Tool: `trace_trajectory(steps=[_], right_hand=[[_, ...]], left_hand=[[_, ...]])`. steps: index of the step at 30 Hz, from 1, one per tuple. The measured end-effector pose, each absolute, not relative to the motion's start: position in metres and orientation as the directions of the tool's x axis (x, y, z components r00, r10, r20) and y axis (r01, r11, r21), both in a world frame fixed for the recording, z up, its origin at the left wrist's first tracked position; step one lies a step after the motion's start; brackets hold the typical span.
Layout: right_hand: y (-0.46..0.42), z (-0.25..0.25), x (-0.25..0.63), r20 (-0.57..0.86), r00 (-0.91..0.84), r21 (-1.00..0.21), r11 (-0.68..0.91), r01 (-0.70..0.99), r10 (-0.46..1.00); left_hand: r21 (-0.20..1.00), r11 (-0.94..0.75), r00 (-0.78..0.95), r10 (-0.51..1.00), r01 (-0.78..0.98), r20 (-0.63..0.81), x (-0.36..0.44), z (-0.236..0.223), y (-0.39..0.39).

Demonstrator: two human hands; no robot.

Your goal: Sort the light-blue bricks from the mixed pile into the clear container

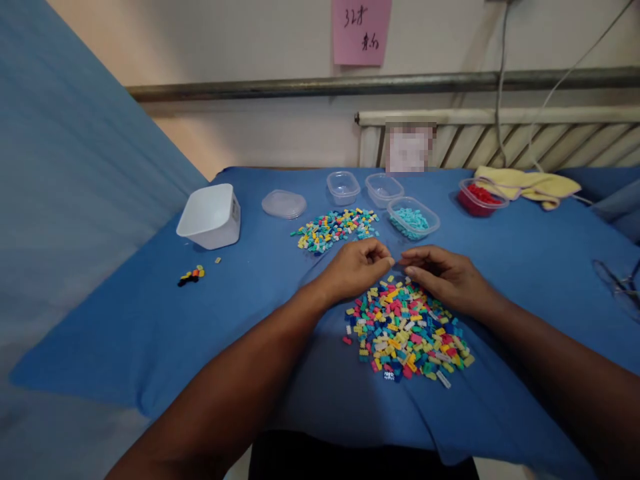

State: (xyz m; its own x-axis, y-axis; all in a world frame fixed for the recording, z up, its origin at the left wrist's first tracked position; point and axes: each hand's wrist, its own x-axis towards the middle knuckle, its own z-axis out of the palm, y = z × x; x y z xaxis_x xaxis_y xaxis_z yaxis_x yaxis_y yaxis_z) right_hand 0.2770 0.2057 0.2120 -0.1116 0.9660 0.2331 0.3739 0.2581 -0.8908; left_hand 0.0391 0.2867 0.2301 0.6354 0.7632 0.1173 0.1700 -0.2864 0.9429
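Fingertips of left hand [356, 267] and right hand [445, 277] meet, pinched on something too small to identify, above near pile of mixed-colour small plastic bricks [407, 330] on blue-covered desk [150, 320]; clear tub of turquoise bricks [413, 218] beyond; risk judged: sleeve-level forearm sweep could scatter the pile.

a tabletop [150, 320] under a blue cloth carries a near pile of mixed bricks [407, 331] and a far pile [336, 229]. behind them lie a clear lid [284, 204], two clear tubs [343, 187] [383, 189], a tub of teal bricks [413, 219] and a tub of red bricks [481, 198]. a white bin [210, 215] stands at left, a few loose bricks [192, 275] near it; a yellow cloth [530, 184] lies far right.
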Motion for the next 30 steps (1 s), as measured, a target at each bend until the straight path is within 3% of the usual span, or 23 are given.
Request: trace_trajectory(steps=[5, 8, 12, 15, 17, 20, 22, 25, 28, 30], right_hand=[[0.226, 0.242, 0.263, 0.364, -0.212, -0.741, 0.42, 0.524, 0.907], [0.246, 0.258, 0.251, 0.423, -0.252, -0.694, 0.49, 0.527, 0.87], [0.267, 0.28, 0.246, 0.492, -0.296, -0.558, 0.557, 0.615, 0.819], [0.28, 0.294, 0.261, 0.607, -0.129, -0.426, 0.459, 0.78, 0.784], [0.288, 0.297, 0.278, 0.634, -0.019, -0.387, 0.338, 0.858, 0.773], [0.299, 0.288, 0.304, 0.564, -0.007, -0.289, 0.205, 0.935, 0.826], [0.305, 0.279, 0.316, 0.487, -0.035, -0.23, 0.167, 0.959, 0.873], [0.31, 0.269, 0.325, 0.371, -0.077, -0.224, 0.17, 0.96, 0.926], [0.313, 0.262, 0.321, 0.287, -0.134, -0.262, 0.213, 0.941, 0.948], [0.314, 0.257, 0.315, 0.237, -0.168, -0.264, 0.23, 0.937, 0.957]], left_hand=[[0.987, -0.154, 0.607, 0.78, -0.044, 0.149, 0.043, 0.231, 0.287], [0.987, -0.127, 0.539, 0.828, -0.095, 0.158, 0.038, 0.232, 0.293], [0.974, -0.209, 0.439, 0.869, -0.09, 0.227, 0.032, 0.231, 0.303], [0.889, -0.456, 0.205, 0.876, 0.052, 0.437, 0.021, 0.229, 0.315], [0.755, -0.618, 0.084, 0.783, 0.219, 0.616, 0.008, 0.227, 0.328], [0.546, -0.698, 0.079, 0.646, 0.463, 0.759, -0.013, 0.224, 0.35], [0.459, -0.602, 0.148, 0.696, 0.654, 0.703, -0.022, 0.222, 0.359], [0.286, -0.403, 0.283, 0.881, 0.869, 0.38, -0.024, 0.223, 0.359], [0.139, -0.42, 0.413, 0.907, 0.897, 0.078, -0.016, 0.229, 0.349], [0.082, -0.464, 0.465, 0.885, 0.882, 0.005, -0.013, 0.234, 0.342]])
